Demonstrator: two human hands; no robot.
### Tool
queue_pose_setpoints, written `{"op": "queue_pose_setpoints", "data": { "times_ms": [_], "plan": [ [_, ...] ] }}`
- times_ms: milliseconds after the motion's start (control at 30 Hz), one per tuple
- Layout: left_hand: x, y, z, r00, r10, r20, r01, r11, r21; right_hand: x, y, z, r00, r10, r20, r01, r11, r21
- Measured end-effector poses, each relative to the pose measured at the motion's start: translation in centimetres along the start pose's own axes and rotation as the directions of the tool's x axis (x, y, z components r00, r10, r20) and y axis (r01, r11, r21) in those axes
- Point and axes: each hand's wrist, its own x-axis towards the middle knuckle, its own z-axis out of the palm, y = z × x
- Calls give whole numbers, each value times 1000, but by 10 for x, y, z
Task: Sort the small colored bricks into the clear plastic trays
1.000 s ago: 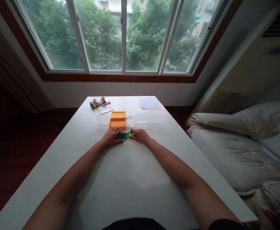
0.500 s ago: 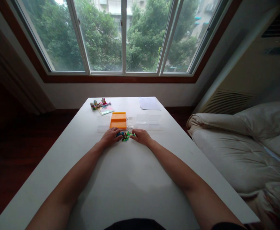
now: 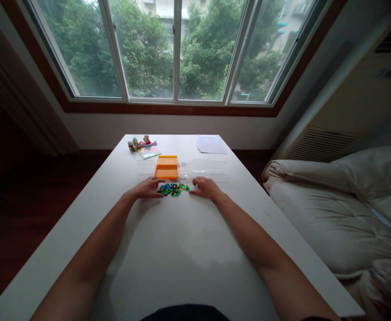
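A small heap of coloured building bricks [image 3: 173, 190], mostly green, blue and dark, lies on the white table [image 3: 182, 249]. My left hand [image 3: 146, 188] rests flat just left of the heap, fingers stretched toward it. My right hand [image 3: 206, 187] lies flat just right of the heap, fingers apart. Neither hand holds anything. Right behind the heap stands an orange tray [image 3: 166, 167].
Clear plastic boxes [image 3: 210, 168] flank the orange tray. A small built toy with a coloured booklet [image 3: 143, 146] sits at the far left, a sheet of paper [image 3: 210, 144] at the far right. A bed with a white quilt [image 3: 342, 200] borders the table's right side.
Both hands have moved apart, away from the brick heap, which now lies uncovered between them and spread a little wider.
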Motion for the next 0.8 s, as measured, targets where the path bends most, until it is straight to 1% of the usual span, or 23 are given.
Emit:
{"op": "queue_pose_setpoints", "data": {
  "times_ms": [67,133,300,433,567,700,800],
  "plan": [
    [-1,-2,1,1000,-7,14,6,1000,19,0,0,4,1000,24,-13,-24,1000,-2],
    [-1,-4,3,1000,6,2,-6,999,32,0,-1,7,999,38,-28,-38,999,-2],
    [2,-1,10,998,0,-68,2,1000,25,-1,-12,10,995,46,-86,-47,999,-13],
    [2,2,16,992,1,-125,1,1000,15,-2,-22,12,993,22,-119,-28,998,-49],
    [-10,1,17,984,27,-176,-17,998,55,-1,-26,11,993,22,-119,-34,994,-101],
    [-23,2,17,972,-12,-236,44,990,133,-2,-32,9,997,8,-80,-23,982,-189],
    [-28,7,18,958,-29,-286,92,974,209,-6,-37,8,997,24,-74,-40,974,-222]
  ]
}}
